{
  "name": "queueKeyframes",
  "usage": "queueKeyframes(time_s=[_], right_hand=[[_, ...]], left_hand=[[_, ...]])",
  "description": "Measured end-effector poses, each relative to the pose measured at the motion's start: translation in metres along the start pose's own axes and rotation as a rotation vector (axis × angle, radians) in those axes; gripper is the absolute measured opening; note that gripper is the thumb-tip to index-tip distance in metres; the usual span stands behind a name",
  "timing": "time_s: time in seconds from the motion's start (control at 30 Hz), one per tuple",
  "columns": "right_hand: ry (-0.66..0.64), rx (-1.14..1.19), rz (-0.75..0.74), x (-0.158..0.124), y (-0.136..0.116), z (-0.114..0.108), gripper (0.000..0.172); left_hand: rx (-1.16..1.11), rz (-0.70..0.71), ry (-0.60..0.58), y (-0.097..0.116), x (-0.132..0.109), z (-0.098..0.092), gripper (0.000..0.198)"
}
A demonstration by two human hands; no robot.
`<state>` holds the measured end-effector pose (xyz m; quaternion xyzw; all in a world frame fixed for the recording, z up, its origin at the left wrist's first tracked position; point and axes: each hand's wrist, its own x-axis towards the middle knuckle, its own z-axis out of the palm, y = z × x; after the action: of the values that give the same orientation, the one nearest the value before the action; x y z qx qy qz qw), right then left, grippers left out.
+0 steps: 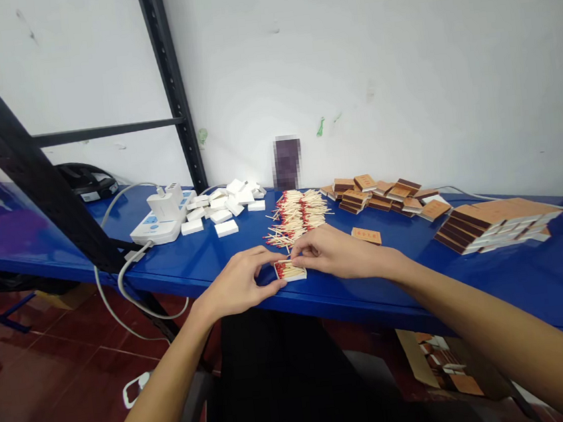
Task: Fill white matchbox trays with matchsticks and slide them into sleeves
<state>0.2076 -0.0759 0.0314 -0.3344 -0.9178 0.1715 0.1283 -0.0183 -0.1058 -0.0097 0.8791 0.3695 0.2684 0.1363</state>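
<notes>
A small white matchbox tray [296, 278] filled with red-headed matches [287, 269] lies near the front edge of the blue table. My left hand [246, 278] grips its left end between thumb and fingers. Over the tray's right end is my right hand [323, 252], its thumb and fingertips pinched together; whether a match is between them I cannot make out. Just behind both hands spreads a pile of loose matches [302, 212], red heads pointing mostly left. A brown matchbox sleeve [366, 235] lies flat beyond my right wrist.
White trays [228, 203] are heaped at the back left beside a power strip [157, 231] with cables. Brown matchbox sleeves [385, 193] lie scattered at the back right, near stacked matchboxes [493, 219]. A black metal upright [27, 144] rises at left. Below stands a carton [418, 364].
</notes>
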Motion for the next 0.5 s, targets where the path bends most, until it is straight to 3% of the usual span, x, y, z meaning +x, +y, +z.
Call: queueKeyframes(time_s=[0.23,0.5], right_hand=[[0.029,0.004,-0.012,-0.0046,0.0030,-0.0034,0.019],[0.017,0.051,0.000,-0.0089,0.0098,0.0005,0.015]], left_hand=[[-0.017,-0.028,0.019,-0.0009,-0.0003,0.0002,0.042],[-0.070,-0.019,0.016,0.0005,-0.0003,-0.0009,0.029]])
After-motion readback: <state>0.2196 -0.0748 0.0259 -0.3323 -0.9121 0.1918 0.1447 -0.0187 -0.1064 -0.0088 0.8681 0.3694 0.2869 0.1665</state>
